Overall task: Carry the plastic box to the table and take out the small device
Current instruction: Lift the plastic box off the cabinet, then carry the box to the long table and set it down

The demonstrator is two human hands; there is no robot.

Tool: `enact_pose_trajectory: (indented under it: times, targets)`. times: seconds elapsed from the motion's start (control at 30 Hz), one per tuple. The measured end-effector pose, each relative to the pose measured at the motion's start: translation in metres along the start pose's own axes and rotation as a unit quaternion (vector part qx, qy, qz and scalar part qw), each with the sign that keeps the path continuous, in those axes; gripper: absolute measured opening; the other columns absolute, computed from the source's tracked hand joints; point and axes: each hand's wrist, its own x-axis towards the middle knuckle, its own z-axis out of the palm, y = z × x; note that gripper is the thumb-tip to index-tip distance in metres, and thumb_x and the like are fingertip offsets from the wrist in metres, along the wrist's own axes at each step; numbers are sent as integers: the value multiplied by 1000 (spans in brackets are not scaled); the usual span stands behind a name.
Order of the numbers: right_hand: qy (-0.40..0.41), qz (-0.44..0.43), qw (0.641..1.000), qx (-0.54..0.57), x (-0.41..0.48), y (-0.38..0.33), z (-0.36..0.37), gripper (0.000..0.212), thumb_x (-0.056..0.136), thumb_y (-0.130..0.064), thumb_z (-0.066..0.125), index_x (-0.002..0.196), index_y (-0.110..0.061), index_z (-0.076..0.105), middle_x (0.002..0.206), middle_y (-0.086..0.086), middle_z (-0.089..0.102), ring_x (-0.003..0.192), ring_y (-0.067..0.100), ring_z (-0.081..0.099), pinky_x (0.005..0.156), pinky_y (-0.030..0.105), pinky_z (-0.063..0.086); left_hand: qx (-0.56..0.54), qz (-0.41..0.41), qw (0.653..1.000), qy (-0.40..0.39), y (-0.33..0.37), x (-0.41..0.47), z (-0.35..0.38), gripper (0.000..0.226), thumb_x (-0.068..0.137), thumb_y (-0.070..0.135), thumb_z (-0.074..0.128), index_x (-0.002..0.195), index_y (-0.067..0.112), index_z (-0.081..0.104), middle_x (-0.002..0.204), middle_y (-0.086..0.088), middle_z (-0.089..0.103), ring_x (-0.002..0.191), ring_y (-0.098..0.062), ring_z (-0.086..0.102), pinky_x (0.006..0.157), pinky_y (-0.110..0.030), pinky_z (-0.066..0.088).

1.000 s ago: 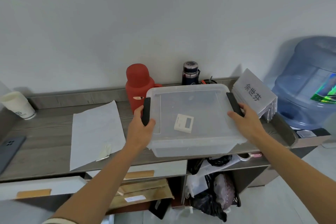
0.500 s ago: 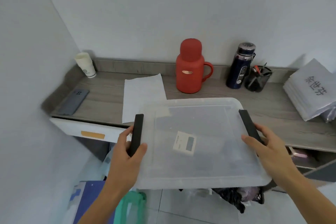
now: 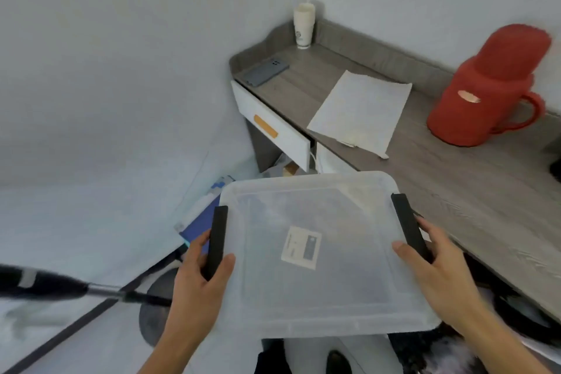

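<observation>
I hold a translucent plastic box (image 3: 321,297) with its lid on, level in the air in front of me, off the grey desk (image 3: 473,191). My left hand (image 3: 197,279) grips the black clip on its left side and my right hand (image 3: 440,270) grips the black clip on its right side. Through the lid a small white device (image 3: 301,247) with a dark screen shows, lying flat near the middle of the box.
On the desk stand a red thermos jug (image 3: 485,88), a sheet of white paper (image 3: 361,109), a dark phone (image 3: 265,71) and a stack of paper cups (image 3: 303,26). A white drawer (image 3: 270,124) sticks out. A black stand with a pole (image 3: 91,290) is at floor left.
The box has come off the desk and swung left with me. The view has turned left, so the desk and thermos now sit at the right, and the floor and stand show.
</observation>
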Motion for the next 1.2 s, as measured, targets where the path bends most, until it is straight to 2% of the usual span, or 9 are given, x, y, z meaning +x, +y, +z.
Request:
enact_pose_trajectory:
  times: [0.1,0.23,0.3,0.5,0.67,0.83,0.97,1.07,1.2]
  targets:
    - [-88,-23,996,-23,-6,0,25,49,89,-19,64,133,-27,46,98,-11,64,81,7,62,57,17,47,-18,-52,996,71,-30,-43,-28,42,87,23,63,125,34,49,95,7,71,84,-14,69,74,-36,56]
    - [-213,-60,973,-64,-26,-2,77,52,85,-31,66,133,-38,45,120,-11,62,105,14,62,87,42,54,-33,-87,978,185,-67,-106,-74,41,88,18,62,125,29,50,72,5,65,47,-4,54,46,-17,41]
    - [-262,-97,956,-88,-44,-8,108,47,87,-30,65,129,-37,45,115,-17,60,101,7,60,85,33,52,-33,-110,963,245,-87,-138,-98,39,87,17,62,123,27,52,59,7,55,37,-4,45,43,-20,36]
    - [-389,-168,895,-136,-117,-25,208,43,87,-23,65,127,-22,51,94,-4,67,83,17,66,72,34,53,-74,-172,905,381,-147,-241,-167,42,87,18,63,126,28,52,63,-14,59,46,-11,43,47,-29,36]
    - [-473,-216,838,-167,-216,-30,290,41,87,-23,65,125,-28,48,68,-2,59,56,17,53,54,29,43,-108,-197,852,472,-200,-330,-228,44,87,18,63,129,27,51,52,4,48,39,-5,34,40,-17,32]
    - [-537,-258,783,-180,-307,-29,369,47,85,-23,68,127,-33,50,98,-17,63,90,13,64,76,30,48,-127,-224,804,537,-248,-402,-280,43,87,15,63,128,23,53,50,4,48,38,-5,33,38,-13,30]
    - [-586,-273,735,-203,-357,-37,427,42,85,-27,67,122,-37,49,101,-19,63,94,5,63,81,28,50,-143,-240,775,567,-277,-429,-316,40,87,17,62,123,29,53,75,-22,64,54,-17,46,52,-28,39]
    - [-612,-280,707,-217,-389,-46,479,41,85,-26,67,122,-34,51,106,-14,65,99,10,63,94,38,48,-157,-252,749,592,-302,-436,-347,40,86,18,63,122,32,53,83,-20,69,59,-23,51,57,-34,43]
    - [-638,-281,680,-227,-431,-58,564,48,83,-29,69,129,-26,51,103,-11,68,95,11,65,90,41,52,-164,-265,723,617,-339,-433,-405,39,86,18,63,120,34,53,77,-18,68,56,-20,52,55,-33,43]
